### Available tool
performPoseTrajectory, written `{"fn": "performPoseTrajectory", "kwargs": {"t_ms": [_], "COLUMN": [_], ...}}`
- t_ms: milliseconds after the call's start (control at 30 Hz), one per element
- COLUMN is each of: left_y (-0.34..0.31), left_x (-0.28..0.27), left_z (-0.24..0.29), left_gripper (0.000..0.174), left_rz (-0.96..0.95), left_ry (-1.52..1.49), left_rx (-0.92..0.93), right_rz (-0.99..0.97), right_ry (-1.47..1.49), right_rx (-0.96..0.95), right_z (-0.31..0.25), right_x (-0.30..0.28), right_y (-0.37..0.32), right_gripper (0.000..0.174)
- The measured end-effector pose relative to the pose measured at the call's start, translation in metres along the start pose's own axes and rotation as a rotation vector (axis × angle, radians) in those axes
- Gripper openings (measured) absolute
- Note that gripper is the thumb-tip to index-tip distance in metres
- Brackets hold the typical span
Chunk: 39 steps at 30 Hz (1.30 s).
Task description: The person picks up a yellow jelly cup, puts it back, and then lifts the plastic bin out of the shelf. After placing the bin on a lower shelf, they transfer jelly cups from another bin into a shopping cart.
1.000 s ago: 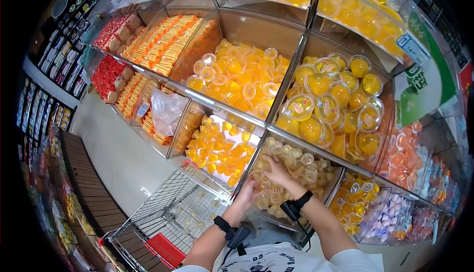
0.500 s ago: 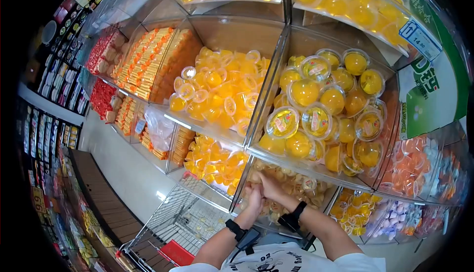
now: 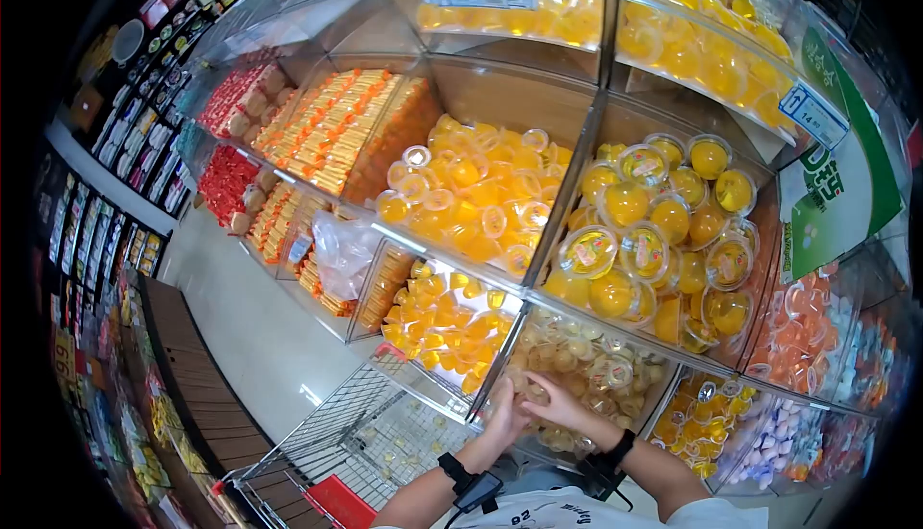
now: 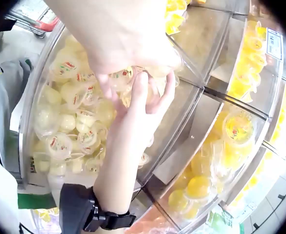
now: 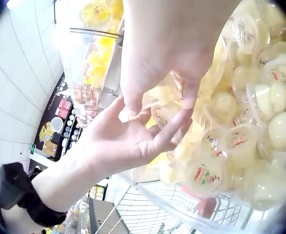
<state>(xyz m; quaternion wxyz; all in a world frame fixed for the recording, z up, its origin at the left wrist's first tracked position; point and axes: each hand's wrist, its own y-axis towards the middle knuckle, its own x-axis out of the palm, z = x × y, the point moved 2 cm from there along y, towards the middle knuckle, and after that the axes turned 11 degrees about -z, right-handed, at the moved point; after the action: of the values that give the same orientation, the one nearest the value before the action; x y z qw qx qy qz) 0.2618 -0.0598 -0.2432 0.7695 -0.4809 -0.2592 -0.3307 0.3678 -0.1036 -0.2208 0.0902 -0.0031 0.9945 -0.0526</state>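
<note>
My two hands meet over the left side of a bin of pale jelly cups (image 3: 615,368). In the right wrist view, my left hand (image 5: 121,141) comes from the lower left, palm turned up, with fingers bent around clear-lidded jelly cups (image 5: 163,114). From above, my right hand (image 5: 170,53) reaches down over the same cups, thumb and fingers curled around them. The fingers of both hands nearly interlock and partly hide the cups. Pale cups (image 4: 60,146) with printed lids fill the bin around them in the left wrist view.
A wire shopping cart (image 3: 385,433) stands at the lower left. Clear dividers (image 3: 553,231) separate bins of orange jelly cups (image 3: 461,178) and large yellow ones (image 3: 625,207) beyond. A plastic bag (image 3: 346,250) hangs at the left, and a green sign (image 3: 841,193) at the right.
The right hand, first reaching among the pale cups apart from the left, has drawn back and joined it. Both hands now hold cups together at the bin's left side. The head view has shifted.
</note>
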Motion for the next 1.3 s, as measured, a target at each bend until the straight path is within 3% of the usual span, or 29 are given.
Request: {"fn": "performPoseTrajectory", "kwargs": {"t_ms": [67, 167, 300, 433, 533, 567, 667, 767, 800, 900, 933, 1000, 1067, 1100, 1167, 1233, 1267, 1300], "left_y": [-0.012, -0.045, -0.118, -0.200, -0.248, -0.262, -0.283, -0.274, -0.273, -0.266, -0.261, -0.252, -0.223, -0.209, -0.191, -0.165, -0.152, -0.139], "left_x": [-0.008, -0.020, -0.056, -0.125, -0.175, -0.189, -0.234, -0.296, -0.302, -0.267, -0.259, -0.228, -0.227, -0.222, -0.163, -0.122, -0.102, -0.081], "left_z": [-0.006, -0.010, -0.001, -0.012, -0.026, -0.031, -0.047, -0.076, -0.080, -0.067, -0.064, -0.049, -0.041, -0.038, -0.012, 0.002, 0.006, 0.008], "left_gripper": [0.042, 0.035, 0.036, 0.034, 0.037, 0.038, 0.043, 0.048, 0.050, 0.054, 0.055, 0.056, 0.055, 0.054, 0.045, 0.041, 0.040, 0.039], "left_rz": [0.043, 0.015, 0.099, 0.261, 0.412, 0.452, 0.386, 0.387, 0.395, 0.574, 0.593, 0.574, 0.360, 0.250, 0.181, 0.011, -0.032, -0.072], "left_ry": [0.123, 0.341, 0.268, 0.104, 0.058, 0.040, 0.013, -0.012, -0.060, 0.012, 0.037, 0.030, 0.124, 0.165, 0.248, 0.307, 0.333, 0.357], "left_rx": [-0.014, 0.125, 0.172, 0.194, 0.123, 0.098, 0.105, -0.018, -0.058, -0.076, -0.081, -0.063, 0.014, 0.049, 0.042, 0.027, -0.001, -0.028], "right_rz": [0.046, 0.041, -0.062, -0.356, -0.597, -0.639, -0.736, -0.639, -0.569, -0.554, -0.469, -0.480, -0.424, -0.296, -0.044, 0.415, 0.564, 0.715], "right_ry": [-0.148, -0.188, -0.114, 0.027, 0.396, 0.434, 0.525, 0.093, -0.033, -0.377, -0.352, -0.179, -0.067, -0.132, -0.220, -0.455, -0.311, -0.489], "right_rx": [-0.055, 0.039, -0.098, -0.139, 0.220, 0.263, 0.452, 0.172, 0.048, 0.161, 0.072, 0.015, 0.012, 0.007, -0.017, -0.105, 0.102, 0.118], "right_z": [-0.014, -0.035, -0.056, -0.009, 0.003, 0.008, 0.028, 0.059, 0.051, 0.043, 0.042, 0.018, 0.005, 0.007, -0.015, -0.015, -0.019, -0.010], "right_x": [0.006, 0.036, 0.107, 0.220, 0.299, 0.322, 0.373, 0.400, 0.395, 0.379, 0.369, 0.324, 0.274, 0.246, 0.175, 0.103, 0.068, 0.033], "right_y": [-0.015, -0.031, -0.026, -0.011, -0.011, -0.012, -0.013, -0.017, -0.022, -0.034, -0.038, -0.042, -0.043, -0.047, -0.054, -0.065, -0.075, -0.081], "right_gripper": [0.054, 0.054, 0.052, 0.051, 0.051, 0.051, 0.054, 0.060, 0.063, 0.063, 0.057, 0.050, 0.039, 0.037, 0.034, 0.031, 0.031, 0.032]}}
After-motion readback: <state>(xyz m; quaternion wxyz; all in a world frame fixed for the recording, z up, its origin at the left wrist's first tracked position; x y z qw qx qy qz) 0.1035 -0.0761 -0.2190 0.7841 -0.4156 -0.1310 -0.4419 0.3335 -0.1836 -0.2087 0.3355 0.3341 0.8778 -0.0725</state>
